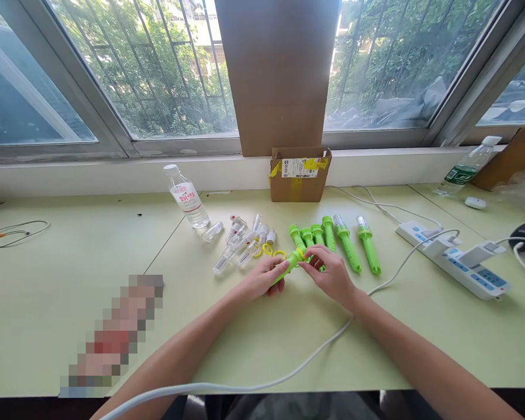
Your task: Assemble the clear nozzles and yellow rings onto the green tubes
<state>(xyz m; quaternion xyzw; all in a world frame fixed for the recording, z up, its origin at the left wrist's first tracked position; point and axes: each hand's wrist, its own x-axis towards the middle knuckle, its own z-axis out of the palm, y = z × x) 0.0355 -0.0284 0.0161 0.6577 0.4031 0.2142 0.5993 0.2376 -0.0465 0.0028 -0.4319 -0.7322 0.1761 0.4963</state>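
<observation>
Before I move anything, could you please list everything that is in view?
held tube: one, green, in left hand
other tubes: at least six, green, two clear-topped, beyond right hand
plastic pieces: several, clear and white, beyond left hand
loose rings: at least three, yellow, beside pieces
bottles: two, clear, far left, far right
cardboard box: one, brown, by sill
cardboard panel: one, brown, between windows
power strip: one, white-blue, right
cables: several, mostly white, across table
pixelated patch: one, mixed, left; contents unclear
left hand: one, gripping tube
right hand: one, at tube's end
</observation>
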